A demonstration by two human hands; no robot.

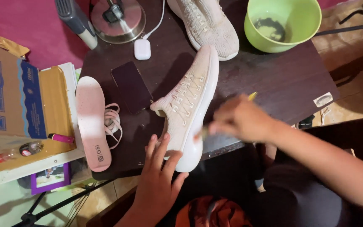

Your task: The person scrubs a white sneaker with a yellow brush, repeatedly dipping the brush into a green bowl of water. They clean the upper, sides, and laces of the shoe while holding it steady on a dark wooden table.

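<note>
A cream knit sneaker [190, 101] lies on its side on the dark table [274, 75], sole edge toward the right. My left hand [158, 176] presses flat on its heel end, fingers spread. My right hand [240, 120], blurred by motion, grips a small brush with a yellow tip [252, 96] and holds it against the sneaker's sole edge. A second cream sneaker [209, 23] rests at the table's far side. A pink insole [92, 122] and loose pink laces [113, 122] lie to the left.
A green bowl [305, 17] with dark liquid stands at the back right. A dark phone [132, 87], a white earbud case [142, 49] and a metal lamp base [118, 19] sit at the back left. A cardboard box [13, 101] lies left of the table.
</note>
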